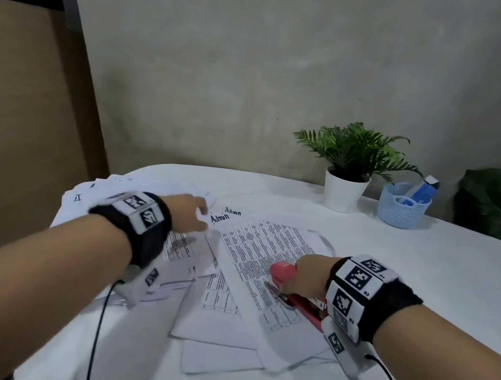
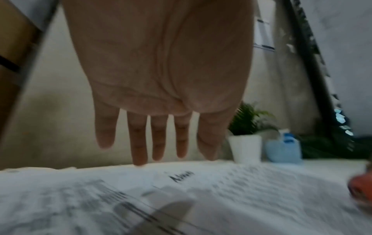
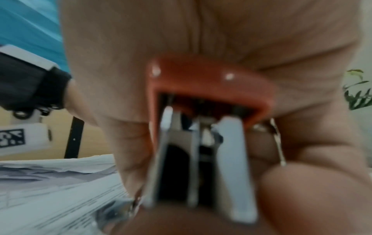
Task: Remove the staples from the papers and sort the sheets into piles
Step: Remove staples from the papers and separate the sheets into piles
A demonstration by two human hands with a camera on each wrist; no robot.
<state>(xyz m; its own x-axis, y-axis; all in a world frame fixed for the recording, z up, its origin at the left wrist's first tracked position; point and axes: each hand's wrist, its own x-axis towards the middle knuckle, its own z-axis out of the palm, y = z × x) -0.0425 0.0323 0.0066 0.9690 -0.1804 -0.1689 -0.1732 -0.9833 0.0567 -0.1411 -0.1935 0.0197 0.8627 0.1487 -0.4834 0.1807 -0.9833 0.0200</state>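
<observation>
Printed sheets (image 1: 266,250) lie fanned and overlapping on the white table (image 1: 439,280). One sheet carries a handwritten "Admin" label (image 1: 219,218); a pile at the far left (image 1: 87,199) has another handwritten mark. My left hand (image 1: 189,213) hovers just above the papers (image 2: 181,198) near the label, and the left wrist view shows its fingers (image 2: 159,139) straight, spread and holding nothing. My right hand (image 1: 308,275) grips a red stapler (image 1: 284,272) low over the printed sheets. In the right wrist view the stapler (image 3: 207,89) shows its metal parts between my curled fingers.
At the back right, near the wall, stand a potted fern (image 1: 345,183) and a blue plastic basket (image 1: 403,206) holding a blue-and-white item. A wooden panel with a black frame runs along the left. Black cables hang from both wristbands over the table's near edge.
</observation>
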